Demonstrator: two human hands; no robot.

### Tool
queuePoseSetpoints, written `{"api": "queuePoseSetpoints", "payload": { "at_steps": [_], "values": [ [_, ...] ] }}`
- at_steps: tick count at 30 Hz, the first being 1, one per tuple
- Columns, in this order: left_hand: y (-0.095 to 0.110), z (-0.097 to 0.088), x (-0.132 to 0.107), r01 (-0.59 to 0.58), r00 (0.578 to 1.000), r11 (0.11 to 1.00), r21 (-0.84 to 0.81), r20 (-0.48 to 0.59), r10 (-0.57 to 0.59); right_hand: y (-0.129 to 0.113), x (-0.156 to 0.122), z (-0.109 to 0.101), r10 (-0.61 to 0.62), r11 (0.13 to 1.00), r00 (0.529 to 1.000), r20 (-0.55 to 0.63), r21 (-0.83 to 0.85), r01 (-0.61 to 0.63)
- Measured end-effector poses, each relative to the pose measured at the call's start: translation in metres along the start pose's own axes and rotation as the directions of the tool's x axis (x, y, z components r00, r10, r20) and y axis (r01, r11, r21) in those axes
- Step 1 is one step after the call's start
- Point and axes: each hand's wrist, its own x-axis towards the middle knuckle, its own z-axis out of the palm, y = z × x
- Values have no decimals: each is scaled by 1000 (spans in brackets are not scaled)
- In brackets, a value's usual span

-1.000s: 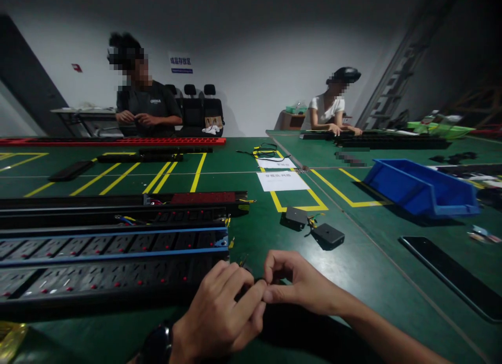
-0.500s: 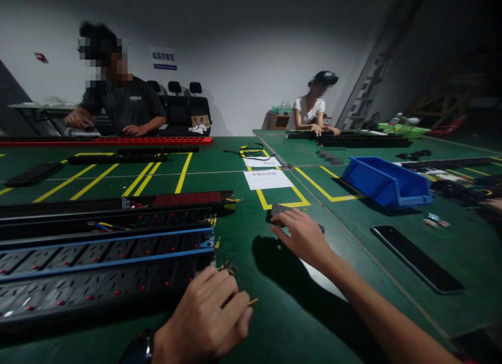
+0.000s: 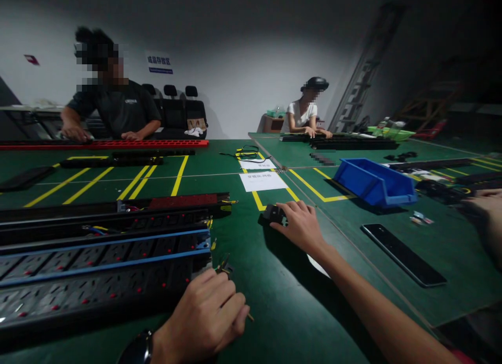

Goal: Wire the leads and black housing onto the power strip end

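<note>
My left hand rests on the green table near me, fingers curled round thin wires that stick out at the end of a long black power strip. A watch sits on that wrist. My right hand is stretched forward across the table, fingers closed on a small black box by a yellow floor-style marking. Several more long black strips, one with a blue edge, lie to the left.
A blue bin and a flat black panel lie to the right. A white paper sheet lies ahead. Two people sit at the far side, one by a long red strip. Another person's hand shows at the right edge.
My right hand left my left hand, reached forward over the table and closed on the small black box. My left hand stayed by the strip's end with the wires.
</note>
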Motion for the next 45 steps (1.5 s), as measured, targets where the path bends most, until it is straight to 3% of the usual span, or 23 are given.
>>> {"api": "queuePoseSetpoints", "payload": {
  "at_steps": [5, 8, 14, 20, 25, 37, 45],
  "values": [
    [2, 4, -3, -33, 999, 998, -46, 28, 34, -13, -6, 3, -100, 937, 989, -106, 325, 129],
    [4, 8, -6, -53, 997, 996, -75, 58, 57, -22, -11, 8, -198, 888, 974, -107, 402, 225],
    [7, 8, -7, -45, 989, 993, -106, 132, 59, -27, -14, 13, -291, 892, 956, -27, 355, 281],
    [6, 5, -8, -65, 979, 988, -139, 182, 90, -21, -10, 2, -69, 964, 995, -67, 253, 84],
    [6, 8, -10, -76, 972, 992, -105, 215, 98, -19, -9, -3, 65, 990, 992, 111, 114, -78],
    [6, 14, -10, -98, 977, 994, -41, 184, 104, -25, -14, -2, -78, 984, 975, 208, 172, 42],
    [6, 13, -10, -100, 977, 995, -30, 187, 104, -10, -15, -2, -99, 990, 970, 224, 125, 72]
  ]
}}
